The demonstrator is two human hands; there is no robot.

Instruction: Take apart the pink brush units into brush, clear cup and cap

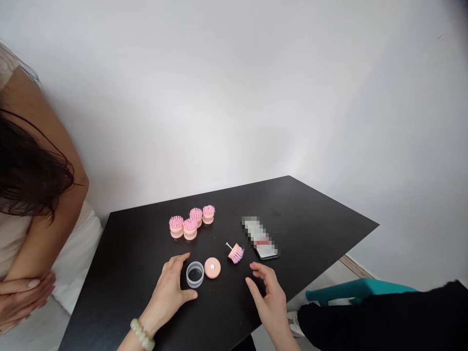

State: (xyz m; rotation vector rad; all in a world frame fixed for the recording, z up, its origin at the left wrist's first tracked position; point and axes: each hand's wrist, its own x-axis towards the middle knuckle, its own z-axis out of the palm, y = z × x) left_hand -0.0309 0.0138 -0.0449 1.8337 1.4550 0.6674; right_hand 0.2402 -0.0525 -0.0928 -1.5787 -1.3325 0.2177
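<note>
My left hand (168, 295), with a pale green bead bracelet (142, 334) on its wrist, rests at the near edge of a clear plastic ring (195, 274). Its fingers curve beside the ring and hold nothing. Next to the ring lies a peach disc (212, 267) with a white centre. My right hand (268, 302) hovers open, fingers apart, nearest a small pink-bristled brush head (236, 253), which lies on its side with a thin pin sticking out. Several round pink-bristled brushes with peach bases (183, 226) stand grouped farther back.
The black table (139, 273) has a corner pointing away. A pixelated flat phone-like object (259, 238) lies on it. A seated person (36, 195) with clasped hands is at left. A teal chair part (354, 290) and a dark-clothed leg (380, 317) are at right.
</note>
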